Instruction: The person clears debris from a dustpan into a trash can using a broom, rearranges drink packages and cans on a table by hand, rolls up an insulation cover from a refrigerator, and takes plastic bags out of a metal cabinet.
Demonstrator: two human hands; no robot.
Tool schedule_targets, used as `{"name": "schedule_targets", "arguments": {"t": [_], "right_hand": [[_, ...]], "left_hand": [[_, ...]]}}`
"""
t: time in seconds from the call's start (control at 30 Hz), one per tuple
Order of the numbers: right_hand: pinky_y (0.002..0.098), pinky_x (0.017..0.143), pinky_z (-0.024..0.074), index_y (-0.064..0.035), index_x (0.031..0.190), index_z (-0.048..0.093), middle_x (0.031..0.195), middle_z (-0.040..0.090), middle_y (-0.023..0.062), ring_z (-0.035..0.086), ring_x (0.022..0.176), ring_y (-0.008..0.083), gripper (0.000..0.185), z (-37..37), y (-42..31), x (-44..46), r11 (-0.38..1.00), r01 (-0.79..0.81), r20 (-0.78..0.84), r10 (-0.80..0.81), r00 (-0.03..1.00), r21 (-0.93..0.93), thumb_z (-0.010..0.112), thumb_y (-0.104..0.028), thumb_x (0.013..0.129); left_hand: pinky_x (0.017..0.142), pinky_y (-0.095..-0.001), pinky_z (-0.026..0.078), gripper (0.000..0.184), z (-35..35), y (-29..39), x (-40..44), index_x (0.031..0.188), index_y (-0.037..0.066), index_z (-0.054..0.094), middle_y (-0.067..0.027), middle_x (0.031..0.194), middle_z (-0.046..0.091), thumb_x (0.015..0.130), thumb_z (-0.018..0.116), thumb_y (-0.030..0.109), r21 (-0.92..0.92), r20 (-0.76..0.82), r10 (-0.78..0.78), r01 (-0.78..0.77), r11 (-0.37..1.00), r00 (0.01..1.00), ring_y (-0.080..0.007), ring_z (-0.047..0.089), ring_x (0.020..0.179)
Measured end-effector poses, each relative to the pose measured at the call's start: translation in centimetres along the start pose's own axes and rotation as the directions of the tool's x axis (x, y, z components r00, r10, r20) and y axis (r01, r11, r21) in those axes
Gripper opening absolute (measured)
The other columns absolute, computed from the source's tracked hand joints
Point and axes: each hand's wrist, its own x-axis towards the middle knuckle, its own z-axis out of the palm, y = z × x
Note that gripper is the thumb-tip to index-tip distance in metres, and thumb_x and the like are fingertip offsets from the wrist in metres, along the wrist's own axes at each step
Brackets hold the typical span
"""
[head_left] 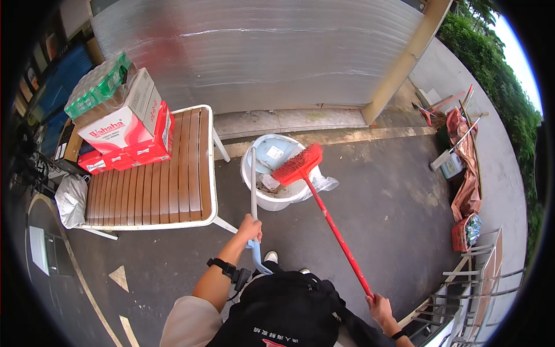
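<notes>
My left hand (pixel 250 228) is closed around the grey pole of a long-handled dustpan (pixel 253 191), whose light blue grip end points back towards my body. A light blue pan with a white label, apparently its far end, lies inside the rim of a white tub (pixel 270 202). In my right hand (pixel 380 309) is the end of the red handle of a broom (pixel 335 225). The broom's red head and dark bristles are over the tub's right side, beside the pan. Some debris shows in the tub, and clear plastic hangs over its right rim.
A slatted table (pixel 156 194) at left carries stacked drink cartons (pixel 124 124) and green shrink-wrapped cans (pixel 98 87). A silver shutter (pixel 254 58) stands behind the tub. To the right are cleaning tools, a red crate (pixel 461 234) and metal racks (pixel 480 289).
</notes>
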Motion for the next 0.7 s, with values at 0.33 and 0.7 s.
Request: {"name": "schedule_targets", "arguments": {"t": [0.33,0.7], "right_hand": [[0.0537,0.065,0.0483,0.0002,0.085,0.06,0.068,0.06,0.0283,0.062,0.072,0.0476,0.037,2.3,-2.9,-0.2,0.998,0.048,0.013,-0.047,0.999,-0.05,0.06,-0.037,0.09],[0.0566,0.069,0.0497,-0.0125,0.101,0.057,0.081,0.067,0.0238,0.063,0.077,0.0477,0.034,-1.8,0.1,1.1,0.954,0.058,-0.023,-0.067,0.997,-0.293,0.047,-0.045,0.095]], "left_hand": [[0.039,-0.0324,0.04,0.016,1.4,4.0,-2.5,0.071,0.008,0.04,-0.0016,0.055,0.041,0.085,0.048,0.006,-0.44,0.191,-0.039,0.121,0.89,0.981,-0.013,0.042,0.042],[0.042,-0.0376,0.044,0.019,3.0,-0.5,-1.2,0.064,0.001,0.048,-0.0083,0.05,0.048,0.082,0.048,0.007,-0.373,0.16,-0.043,0.101,0.922,0.986,-0.0212,0.053,0.044]]}}
